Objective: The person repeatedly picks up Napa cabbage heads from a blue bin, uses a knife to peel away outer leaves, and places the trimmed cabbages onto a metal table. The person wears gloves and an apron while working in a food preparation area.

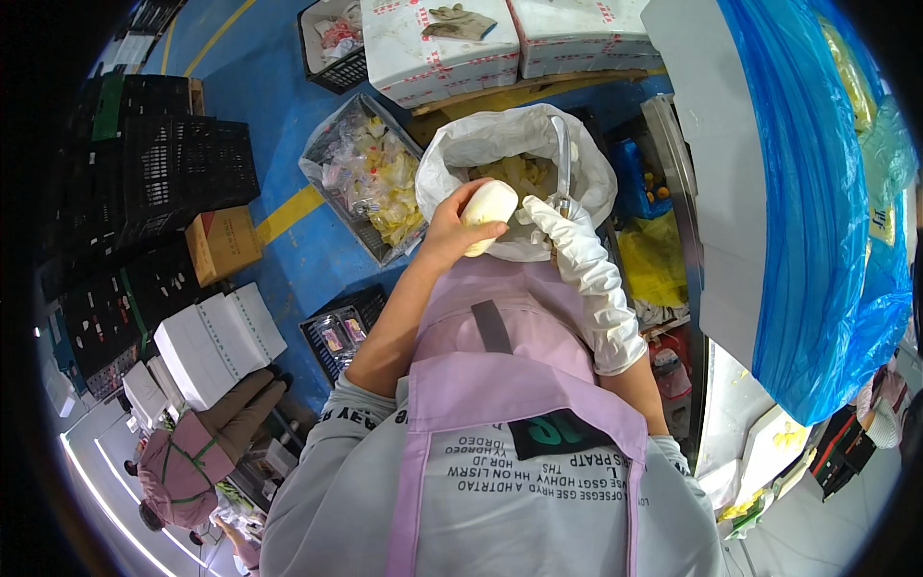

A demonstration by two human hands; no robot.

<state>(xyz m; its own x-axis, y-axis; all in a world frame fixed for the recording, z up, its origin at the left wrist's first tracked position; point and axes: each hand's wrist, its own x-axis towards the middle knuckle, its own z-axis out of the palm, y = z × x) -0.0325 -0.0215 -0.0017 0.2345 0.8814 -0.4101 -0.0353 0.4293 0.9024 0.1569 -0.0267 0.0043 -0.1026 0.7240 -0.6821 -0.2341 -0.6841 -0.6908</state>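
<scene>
My bare left hand (456,229) holds a pale, oblong piece of produce (490,209), perhaps a peeled mango or a cabbage heart; I cannot tell which. My right hand (566,232), in a long white glove, is closed around the handle of a knife (563,155), its curved metal blade pointing away from me. Both hands are over the near side of a white plastic sack (451,148), a small gap between them. Yellowish leafy scraps (515,172) lie inside the sack.
Left of the sack stands a lined crate (339,119) of plastic wrap and yellow scraps. White foam boxes (440,61) with a work glove (461,23) on top are beyond. Blue plastic film (800,216) covers things at right. A co-worker (180,461) is at lower left.
</scene>
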